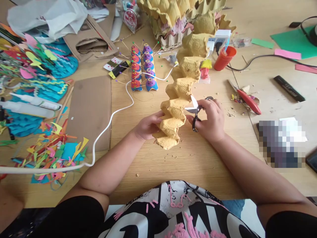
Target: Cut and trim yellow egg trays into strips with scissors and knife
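Note:
A long strip of yellow egg carton [177, 94] stretches away from me over the middle of the table. My left hand [150, 125] is closed on its near left side, with some fingertips hidden behind the carton. In my right hand [211, 119] are black-handled scissors [195, 110], my fingers in the loops. The blades are spread, their tips close to the carton's right edge. Beyond my left hand stand two rows of painted carton figures, one red and blue [136, 67], the other purple and blue [150, 67], with pins stuck out of their sides.
Stacked egg cartons [170, 13] stand at the back. A white cable [109, 120] crosses the left side near paper scraps [54, 152] and brown cardboard [89, 112]. Rightward are a red cup [225, 58], a red-handled cutter [249, 100] and a black marker box [289, 88].

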The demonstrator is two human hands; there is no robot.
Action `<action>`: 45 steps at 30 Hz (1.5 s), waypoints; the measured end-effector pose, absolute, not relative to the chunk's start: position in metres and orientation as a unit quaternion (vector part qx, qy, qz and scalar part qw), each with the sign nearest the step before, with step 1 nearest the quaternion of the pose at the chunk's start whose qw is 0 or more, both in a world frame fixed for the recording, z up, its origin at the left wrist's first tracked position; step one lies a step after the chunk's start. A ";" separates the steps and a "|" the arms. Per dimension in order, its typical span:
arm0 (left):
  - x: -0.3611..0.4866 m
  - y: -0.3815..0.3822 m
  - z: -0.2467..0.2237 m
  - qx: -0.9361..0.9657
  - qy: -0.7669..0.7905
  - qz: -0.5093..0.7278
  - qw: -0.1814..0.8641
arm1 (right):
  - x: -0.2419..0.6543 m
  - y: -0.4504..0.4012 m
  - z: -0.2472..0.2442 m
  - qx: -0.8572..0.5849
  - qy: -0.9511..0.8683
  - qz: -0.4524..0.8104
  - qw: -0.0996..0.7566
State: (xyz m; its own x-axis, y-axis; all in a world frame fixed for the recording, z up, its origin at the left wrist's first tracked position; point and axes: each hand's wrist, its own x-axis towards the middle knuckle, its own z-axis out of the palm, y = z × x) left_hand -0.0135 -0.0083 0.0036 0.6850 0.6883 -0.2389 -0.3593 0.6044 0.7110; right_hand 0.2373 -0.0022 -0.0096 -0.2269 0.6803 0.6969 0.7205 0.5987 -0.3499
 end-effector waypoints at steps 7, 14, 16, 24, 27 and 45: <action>-0.017 -0.007 0.001 0.291 0.250 0.298 0.874 | 0.239 -0.003 -0.007 -0.476 -0.778 -0.001 0.410; -0.020 -0.006 0.000 0.285 0.246 0.304 0.875 | 0.242 -0.001 -0.005 -0.498 -0.769 0.005 0.401; -0.021 -0.006 -0.001 0.291 0.245 0.303 0.874 | 0.242 -0.001 -0.005 -0.499 -0.769 -0.005 0.399; -0.015 -0.006 0.001 0.281 0.248 0.342 0.862 | 0.240 -0.001 -0.002 -0.495 -0.752 0.074 0.429; -0.010 -0.008 0.003 0.288 0.266 0.404 0.827 | 0.239 -0.003 -0.001 -0.504 -0.742 0.123 0.425; -0.005 -0.012 -0.009 0.370 0.315 0.565 0.667 | 0.237 -0.008 0.007 -0.334 -0.691 0.520 0.376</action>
